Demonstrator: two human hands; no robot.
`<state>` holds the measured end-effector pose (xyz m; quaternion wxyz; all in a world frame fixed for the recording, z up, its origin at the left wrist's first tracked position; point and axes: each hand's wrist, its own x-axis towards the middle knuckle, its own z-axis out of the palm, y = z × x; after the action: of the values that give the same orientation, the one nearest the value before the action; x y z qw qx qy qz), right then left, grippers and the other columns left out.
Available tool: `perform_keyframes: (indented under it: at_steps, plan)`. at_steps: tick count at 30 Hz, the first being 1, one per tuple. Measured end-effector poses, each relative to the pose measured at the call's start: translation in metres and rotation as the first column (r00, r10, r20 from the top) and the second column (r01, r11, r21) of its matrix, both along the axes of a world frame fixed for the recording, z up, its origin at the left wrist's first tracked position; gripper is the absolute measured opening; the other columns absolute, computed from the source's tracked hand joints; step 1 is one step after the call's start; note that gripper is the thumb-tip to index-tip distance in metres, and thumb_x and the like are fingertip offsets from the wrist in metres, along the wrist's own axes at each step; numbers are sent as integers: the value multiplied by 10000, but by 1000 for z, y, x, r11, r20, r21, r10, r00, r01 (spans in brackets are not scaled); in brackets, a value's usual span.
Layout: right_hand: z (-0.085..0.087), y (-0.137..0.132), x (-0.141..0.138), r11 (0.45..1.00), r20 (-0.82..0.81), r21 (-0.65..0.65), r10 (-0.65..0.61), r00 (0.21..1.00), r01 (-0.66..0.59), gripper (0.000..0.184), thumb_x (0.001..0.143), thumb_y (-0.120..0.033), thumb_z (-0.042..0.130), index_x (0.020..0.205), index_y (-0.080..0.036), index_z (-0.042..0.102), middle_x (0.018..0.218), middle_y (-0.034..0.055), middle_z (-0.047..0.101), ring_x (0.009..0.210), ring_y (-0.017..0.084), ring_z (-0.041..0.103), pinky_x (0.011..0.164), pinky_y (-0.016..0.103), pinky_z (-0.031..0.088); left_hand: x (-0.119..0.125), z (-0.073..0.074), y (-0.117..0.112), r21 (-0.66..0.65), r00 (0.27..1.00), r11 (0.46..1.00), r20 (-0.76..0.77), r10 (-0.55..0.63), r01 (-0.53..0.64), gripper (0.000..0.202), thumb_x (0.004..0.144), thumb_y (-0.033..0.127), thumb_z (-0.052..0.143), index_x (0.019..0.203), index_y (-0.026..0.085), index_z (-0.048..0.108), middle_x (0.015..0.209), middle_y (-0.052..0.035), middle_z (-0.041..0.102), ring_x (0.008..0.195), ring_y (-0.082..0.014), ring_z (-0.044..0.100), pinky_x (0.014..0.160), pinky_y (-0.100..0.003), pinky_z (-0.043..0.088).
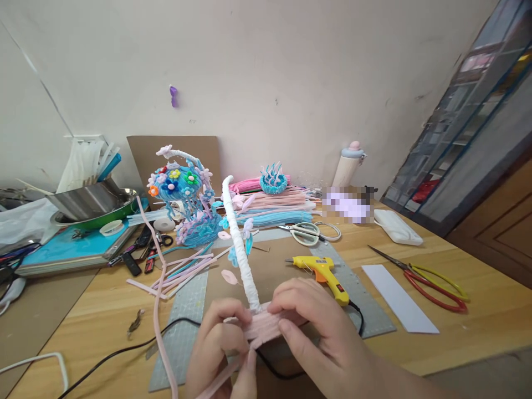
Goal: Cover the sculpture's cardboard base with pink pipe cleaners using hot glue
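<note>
One pink base (265, 328) sits under the white stem (239, 244), near the glue gun (326, 270). The left hand (220, 346) pinches the base's left side and, apparently, a strip (220, 381); the right hand (320, 327) grips the right side.

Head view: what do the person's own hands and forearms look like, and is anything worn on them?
Both the left hand and the right hand are bare, with no gloves or rings visible. The right forearm shows no sleeve, watch or bracelet; the left forearm is out of frame.
</note>
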<state>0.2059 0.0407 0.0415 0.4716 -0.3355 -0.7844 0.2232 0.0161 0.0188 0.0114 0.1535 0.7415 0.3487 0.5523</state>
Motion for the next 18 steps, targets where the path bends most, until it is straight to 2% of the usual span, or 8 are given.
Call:
perform_keyframes:
  at_steps: [4, 6, 9, 11, 14, 18]
  plan:
    - [-2, 1, 1, 1000, -1, 12, -2, 1000, 2, 186, 920, -130, 522, 1010, -275, 593, 924, -25, 688, 853, 161, 639, 760, 316, 458, 6, -7, 1, 74, 996, 997, 81, 30, -36, 152, 941, 135, 485, 818, 224, 487, 1027, -43, 504, 851, -162, 544, 649, -256, 472]
    - [-2, 0, 0, 1000, 1, 9, -6, 1000, 5, 187, 919, -129, 521, 1009, -275, 594, 926, -23, 690, 856, 164, 639, 757, 316, 455, 8, -11, 3, 152, 995, 987, 101, 27, -42, 171, 957, 172, 481, 794, 222, 479, 1022, -49, 503, 872, -172, 548, 661, -260, 482]
    - [-2, 0, 0, 1000, -8, 19, -14, 1000, 14, 187, 917, -126, 515, 997, -272, 599, 913, -21, 693, 842, 166, 639, 745, 317, 451, 8, -12, 5, 198, 993, 978, 105, 46, -67, 203, 959, 158, 488, 767, 219, 467, 1004, -48, 504, 890, -176, 559, 709, -269, 500]
    - [-1, 0, -1, 1000, -13, 26, -15, 1000, 15, 187, 914, -123, 515, 994, -269, 601, 905, -20, 692, 833, 166, 641, 741, 316, 453, 7, -11, 4, 153, 991, 983, 106, 83, -98, 198, 945, 127, 509, 773, 218, 476, 984, -43, 512, 904, -182, 571, 743, -284, 507]
    - [-1, 0, -1, 1000, -16, 24, -4, 1000, 4, 193, 912, -118, 516, 1003, -265, 601, 917, -15, 693, 845, 164, 646, 760, 315, 467, 6, -9, 1, 72, 998, 996, 38, 51, -54, 178, 947, 124, 524, 808, 229, 491, 958, -37, 537, 903, -186, 593, 754, -292, 511]
    - [-3, 1, 1, 1000, -13, 3, 2, 1000, -2, 187, 921, -127, 515, 1015, -263, 602, 936, -5, 694, 854, 170, 646, 770, 322, 477, 5, -11, -4, -97, 978, 989, 164, 129, -114, 213, 991, 202, 506, 788, 239, 452, 949, -24, 552, 877, -172, 589, 773, -286, 474]
